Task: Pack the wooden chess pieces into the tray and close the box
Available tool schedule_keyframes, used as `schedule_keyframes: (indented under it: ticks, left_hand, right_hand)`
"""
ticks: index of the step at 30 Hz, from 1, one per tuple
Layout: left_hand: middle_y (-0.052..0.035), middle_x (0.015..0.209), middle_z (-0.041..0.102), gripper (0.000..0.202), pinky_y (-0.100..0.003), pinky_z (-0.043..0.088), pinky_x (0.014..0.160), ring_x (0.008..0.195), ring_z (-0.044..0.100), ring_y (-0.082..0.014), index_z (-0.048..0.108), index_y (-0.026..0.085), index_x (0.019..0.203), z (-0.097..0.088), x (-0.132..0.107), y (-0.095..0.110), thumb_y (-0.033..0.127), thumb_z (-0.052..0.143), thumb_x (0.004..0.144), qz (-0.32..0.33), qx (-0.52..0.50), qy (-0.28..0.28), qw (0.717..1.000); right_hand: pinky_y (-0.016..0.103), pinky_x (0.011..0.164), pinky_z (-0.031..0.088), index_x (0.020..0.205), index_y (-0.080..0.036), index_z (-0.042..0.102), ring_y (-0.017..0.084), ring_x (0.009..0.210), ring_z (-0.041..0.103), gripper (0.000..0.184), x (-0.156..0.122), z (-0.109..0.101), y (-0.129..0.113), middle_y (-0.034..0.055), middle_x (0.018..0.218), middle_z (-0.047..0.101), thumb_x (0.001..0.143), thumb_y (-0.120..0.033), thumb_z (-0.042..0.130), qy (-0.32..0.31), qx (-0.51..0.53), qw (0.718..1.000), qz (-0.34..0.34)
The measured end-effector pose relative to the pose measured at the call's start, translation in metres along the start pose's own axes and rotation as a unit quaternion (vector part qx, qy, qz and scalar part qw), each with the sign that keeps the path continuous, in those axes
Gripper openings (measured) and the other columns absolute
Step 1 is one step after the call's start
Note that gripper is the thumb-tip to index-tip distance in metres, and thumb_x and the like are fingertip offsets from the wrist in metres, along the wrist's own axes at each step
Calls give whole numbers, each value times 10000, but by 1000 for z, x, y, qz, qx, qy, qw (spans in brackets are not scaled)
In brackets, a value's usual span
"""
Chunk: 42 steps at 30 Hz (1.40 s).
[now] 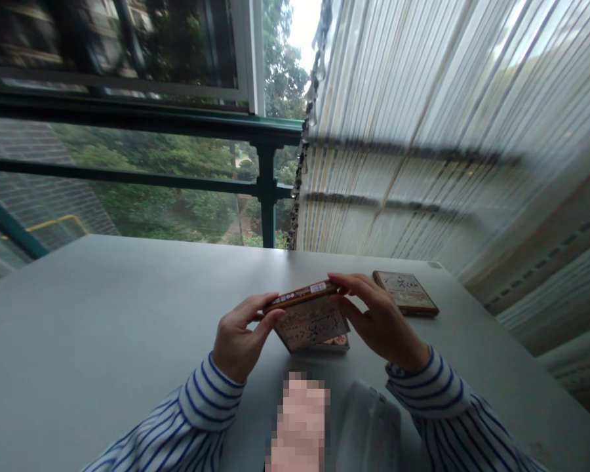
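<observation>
Both my hands hold a thin box lid (pixel 309 321) with dark script on its face and a brown edge carrying a white label. It is tilted up, with its far edge raised. My left hand (pixel 243 334) grips the left corner between thumb and fingers. At the right corner, my right hand (pixel 373 321) pinches the same edge. Beneath the lid, a shallow box tray (pixel 345 349) rests on the table, and round pale game pieces (pixel 341 340) with red marks show in it. The lid hides most of the tray.
A similar flat box (pixel 407 293) lies on the white table (pixel 142 314) to the right. Near my right forearm is a blurred, translucent plastic item (pixel 371 426). Past the table stand a green railing (pixel 268 177) and a striped sheer curtain (pixel 373 131).
</observation>
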<state>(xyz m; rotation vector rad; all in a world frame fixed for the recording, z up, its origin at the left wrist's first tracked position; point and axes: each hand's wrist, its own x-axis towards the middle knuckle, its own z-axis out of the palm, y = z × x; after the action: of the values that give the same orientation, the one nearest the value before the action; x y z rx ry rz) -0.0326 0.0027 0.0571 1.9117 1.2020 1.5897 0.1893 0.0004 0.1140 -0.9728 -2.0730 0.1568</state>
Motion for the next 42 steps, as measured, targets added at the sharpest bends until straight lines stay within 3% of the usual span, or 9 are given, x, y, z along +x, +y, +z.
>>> schedule_keyframes:
  ticks: [5, 19, 29, 42]
  left_hand:
    - [-47, 890, 676, 252, -244, 552, 609, 699, 640, -149, 645, 183, 951, 2, -1, -4, 292, 609, 727, -46, -26, 21, 998]
    - [-51, 819, 699, 317, -302, 552, 698, 737, 647, -177, 659, 139, 883, 7, 4, -7, 351, 669, 648, -161, -119, 116, 973]
    - [-48, 792, 683, 361, -313, 568, 632, 673, 635, -156, 630, 114, 896, 10, 2, -18, 351, 687, 629, -219, -211, 132, 943]
    - [-23, 779, 649, 354, -276, 555, 615, 681, 616, -133, 598, 123, 876, 13, 1, -13, 363, 680, 629, -261, -260, 109, 923]
  right_hand:
    - [352, 780, 464, 1153, -224, 484, 165, 895, 541, 317, 0, 1, 0, 65, 992, 586, 836, -221, 476, 4, 10, 1000, 5]
    - [362, 780, 470, 1134, -191, 512, 179, 891, 564, 309, -3, 4, 8, 80, 983, 607, 838, -271, 475, -8, -14, 998, 63]
    - [375, 812, 452, 1122, -166, 529, 191, 929, 555, 322, -4, 6, 17, 83, 994, 613, 831, -297, 488, -19, -42, 995, 89]
    - [305, 704, 497, 1063, -175, 584, 160, 789, 598, 298, -4, 7, 19, 67, 941, 650, 828, -326, 482, -13, 7, 991, 132]
